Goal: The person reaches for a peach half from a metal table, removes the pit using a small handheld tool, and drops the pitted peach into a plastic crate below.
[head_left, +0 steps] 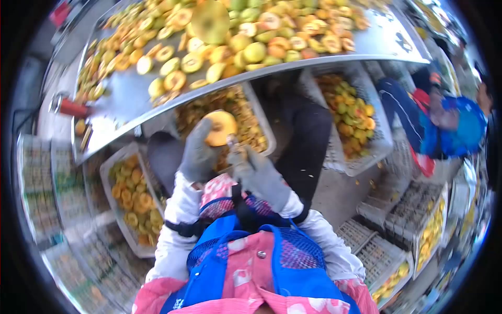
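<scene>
My left hand (198, 154), in a grey glove, grips a halved yellow peach (221, 127) with its cut side showing. Fingers of my grey-gloved right hand (259, 175) are wrapped round the handle of a small pitting tool (233, 142). Its metal tip is right at the lower edge of the peach half; the exact shape of the tip is blurred. Beneath both hands, between my knees, stands a crate (256, 118) of brownish fruit scraps.
A metal table (125, 99) ahead carries many halved peaches (256, 51) and a red-handled object (72, 108). Crates of fruit stand at my left (112, 170) and right (384, 149). Stacked crates (413, 209) fill the right side, where another person (452, 125) sits.
</scene>
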Action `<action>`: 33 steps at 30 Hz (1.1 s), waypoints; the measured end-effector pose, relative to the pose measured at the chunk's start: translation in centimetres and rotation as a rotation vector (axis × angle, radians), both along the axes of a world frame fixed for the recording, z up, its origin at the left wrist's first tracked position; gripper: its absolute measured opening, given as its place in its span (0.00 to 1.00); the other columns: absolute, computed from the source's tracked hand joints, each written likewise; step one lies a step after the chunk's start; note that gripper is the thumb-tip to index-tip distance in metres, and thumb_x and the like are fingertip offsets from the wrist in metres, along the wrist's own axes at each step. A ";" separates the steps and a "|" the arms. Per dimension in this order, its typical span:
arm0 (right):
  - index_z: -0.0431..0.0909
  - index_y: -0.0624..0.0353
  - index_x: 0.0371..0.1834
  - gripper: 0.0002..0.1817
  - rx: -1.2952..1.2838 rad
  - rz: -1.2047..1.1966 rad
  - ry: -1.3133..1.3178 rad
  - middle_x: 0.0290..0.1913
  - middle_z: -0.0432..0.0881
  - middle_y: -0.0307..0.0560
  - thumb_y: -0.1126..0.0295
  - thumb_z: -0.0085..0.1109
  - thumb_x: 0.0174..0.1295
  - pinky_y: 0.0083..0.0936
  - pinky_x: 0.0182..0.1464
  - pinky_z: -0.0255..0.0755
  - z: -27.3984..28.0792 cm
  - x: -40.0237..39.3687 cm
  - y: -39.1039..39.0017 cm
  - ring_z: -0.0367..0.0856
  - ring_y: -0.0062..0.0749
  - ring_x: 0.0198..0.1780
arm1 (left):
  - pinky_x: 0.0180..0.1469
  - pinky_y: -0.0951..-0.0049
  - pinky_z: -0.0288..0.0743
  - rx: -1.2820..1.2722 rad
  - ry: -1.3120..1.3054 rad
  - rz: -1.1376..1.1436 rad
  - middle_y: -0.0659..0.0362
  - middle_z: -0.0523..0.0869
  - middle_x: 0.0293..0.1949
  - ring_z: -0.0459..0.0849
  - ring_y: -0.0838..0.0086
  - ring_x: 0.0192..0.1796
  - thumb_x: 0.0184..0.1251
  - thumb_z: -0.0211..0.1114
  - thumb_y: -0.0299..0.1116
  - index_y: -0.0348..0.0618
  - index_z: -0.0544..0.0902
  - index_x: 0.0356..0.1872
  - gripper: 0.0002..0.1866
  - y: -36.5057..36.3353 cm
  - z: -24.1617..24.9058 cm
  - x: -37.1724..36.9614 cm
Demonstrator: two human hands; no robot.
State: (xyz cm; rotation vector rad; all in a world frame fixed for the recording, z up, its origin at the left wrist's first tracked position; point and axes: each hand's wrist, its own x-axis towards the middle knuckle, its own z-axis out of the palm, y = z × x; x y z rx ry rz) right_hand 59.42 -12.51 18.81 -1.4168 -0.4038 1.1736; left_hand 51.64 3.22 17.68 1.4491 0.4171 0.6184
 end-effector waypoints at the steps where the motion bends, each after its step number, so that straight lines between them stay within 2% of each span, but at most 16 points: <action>1: 0.75 0.66 0.48 0.19 -0.100 0.010 -0.148 0.26 0.80 0.48 0.56 0.54 0.71 0.30 0.32 0.72 1.9 0.3 -0.1 0.80 0.31 0.28 | 0.56 0.67 0.77 -0.793 -0.188 -0.054 0.52 0.81 0.51 0.80 0.68 0.53 0.73 0.58 0.25 0.35 0.74 0.58 0.14 -0.8 0.9 0.7; 3: 0.75 0.66 0.45 0.19 -0.077 -0.004 -0.252 0.28 0.81 0.55 0.56 0.56 0.69 0.34 0.33 0.72 1.1 0.3 -0.3 0.82 0.41 0.29 | 0.56 0.69 0.78 -0.396 -0.162 -0.033 0.52 0.81 0.50 0.80 0.69 0.53 0.77 0.54 0.28 0.36 0.71 0.60 0.15 -2.2 1.8 1.0; 4: 0.75 0.66 0.44 0.19 -0.069 -0.003 -0.256 0.28 0.81 0.56 0.56 0.56 0.69 0.35 0.33 0.72 1.1 0.3 -0.3 0.82 0.44 0.30 | 0.56 0.68 0.79 -0.461 -0.055 -0.046 0.52 0.82 0.50 0.81 0.67 0.53 0.79 0.52 0.41 0.37 0.71 0.60 0.19 -1.8 1.1 0.8; 5: 0.75 0.66 0.43 0.19 -0.062 -0.007 -0.261 0.28 0.81 0.57 0.56 0.55 0.69 0.35 0.33 0.72 1.3 0.3 -0.2 0.83 0.46 0.30 | 0.56 0.68 0.79 -0.454 -0.056 -0.042 0.52 0.82 0.50 0.81 0.67 0.53 0.79 0.52 0.41 0.37 0.71 0.60 0.19 -1.5 0.9 0.9; 7: 0.74 0.66 0.42 0.19 -0.072 0.002 -0.278 0.27 0.81 0.57 0.56 0.54 0.70 0.36 0.32 0.72 2.0 0.5 0.0 0.83 0.46 0.30 | 0.55 0.66 0.79 -0.807 -0.085 -0.014 0.52 0.83 0.48 0.82 0.66 0.51 0.77 0.50 0.53 0.39 0.72 0.58 0.26 -1.6 0.6 1.4; 8: 0.74 0.66 0.41 0.19 -0.084 0.009 -0.294 0.26 0.80 0.57 0.56 0.54 0.70 0.37 0.32 0.71 2.1 0.6 0.2 0.83 0.47 0.30 | 0.52 0.69 0.79 -0.773 -0.074 0.027 0.55 0.83 0.46 0.83 0.71 0.47 0.78 0.48 0.54 0.38 0.75 0.56 0.26 -2.0 1.2 1.7; 15: 0.74 0.65 0.39 0.20 -0.055 -0.039 -0.455 0.22 0.77 0.59 0.55 0.51 0.72 0.42 0.29 0.69 2.3 0.4 0.9 0.81 0.55 0.27 | 0.45 0.76 0.79 -0.570 0.001 0.142 0.59 0.83 0.44 0.82 0.77 0.42 0.76 0.56 0.50 0.37 0.77 0.55 0.24 -2.8 2.6 2.3; 19: 0.74 0.65 0.40 0.21 -0.018 -0.165 -0.637 0.23 0.78 0.63 0.54 0.52 0.71 0.46 0.28 0.69 0.9 -0.3 1.8 0.80 0.62 0.28 | 0.46 0.75 0.79 -0.546 0.026 0.158 0.56 0.84 0.41 0.84 0.75 0.42 0.75 0.53 0.55 0.36 0.76 0.57 0.28 -2.8 2.6 3.1; 21: 0.74 0.65 0.41 0.21 -0.024 -0.207 -0.702 0.24 0.78 0.64 0.53 0.52 0.71 0.47 0.28 0.69 0.5 -0.6 2.1 0.80 0.64 0.30 | 0.40 0.80 0.77 -0.725 -0.039 0.266 0.62 0.84 0.37 0.81 0.83 0.35 0.73 0.62 0.44 0.38 0.83 0.48 0.17 -2.7 2.2 3.6; 24: 0.73 0.66 0.44 0.20 -0.016 -0.221 -0.598 0.26 0.79 0.66 0.55 0.52 0.71 0.50 0.30 0.70 -0.3 -0.7 2.7 0.80 0.66 0.32 | 0.36 0.83 0.75 -0.586 -0.039 0.383 0.63 0.85 0.38 0.80 0.85 0.33 0.73 0.63 0.41 0.38 0.84 0.46 0.15 -2.7 1.5 4.4; 25: 0.73 0.66 0.44 0.20 -0.017 -0.230 -0.605 0.26 0.79 0.66 0.55 0.52 0.71 0.50 0.30 0.70 -0.5 -0.8 3.0 0.80 0.66 0.32 | 0.36 0.83 0.75 -0.586 -0.044 0.373 0.63 0.85 0.38 0.80 0.85 0.33 0.73 0.63 0.41 0.38 0.84 0.46 0.15 -2.5 1.3 4.6; 27: 0.73 0.67 0.44 0.20 -0.064 -0.197 -0.519 0.26 0.80 0.66 0.55 0.52 0.71 0.50 0.30 0.70 -0.6 -0.8 3.3 0.80 0.66 0.32 | 0.36 0.84 0.74 -0.407 0.013 0.428 0.63 0.86 0.40 0.79 0.86 0.35 0.72 0.63 0.38 0.38 0.85 0.46 0.13 -2.1 1.2 4.7; 29: 0.72 0.68 0.44 0.20 -0.078 -0.159 -0.563 0.28 0.80 0.68 0.56 0.52 0.72 0.50 0.32 0.71 -0.2 -0.6 3.2 0.80 0.67 0.34 | 0.41 0.82 0.76 -0.403 -0.028 0.414 0.62 0.87 0.40 0.80 0.85 0.39 0.71 0.64 0.35 0.37 0.85 0.47 0.12 -2.2 1.7 4.6; 31: 0.72 0.68 0.44 0.20 0.007 -0.209 -0.870 0.30 0.79 0.69 0.57 0.51 0.72 0.49 0.34 0.71 0.0 -0.8 3.1 0.80 0.67 0.35 | 0.45 0.80 0.77 -0.231 0.002 0.422 0.61 0.87 0.41 0.81 0.83 0.41 0.70 0.64 0.33 0.36 0.84 0.47 0.12 -2.1 2.3 4.8; 32: 0.72 0.68 0.44 0.20 0.012 -0.213 -0.878 0.30 0.79 0.69 0.57 0.51 0.72 0.49 0.34 0.71 0.2 -0.7 3.3 0.80 0.67 0.35 | 0.48 0.80 0.77 -0.226 0.007 0.397 0.60 0.87 0.41 0.81 0.82 0.42 0.70 0.64 0.32 0.35 0.84 0.48 0.12 -2.0 2.4 4.6; 33: 0.72 0.68 0.44 0.20 0.017 -0.184 -0.733 0.31 0.79 0.68 0.57 0.50 0.73 0.48 0.35 0.71 0.3 -0.7 3.4 0.79 0.67 0.36 | 0.48 0.80 0.77 -0.224 0.003 0.396 0.60 0.87 0.41 0.81 0.82 0.42 0.70 0.64 0.32 0.35 0.84 0.48 0.12 -2.0 2.6 4.6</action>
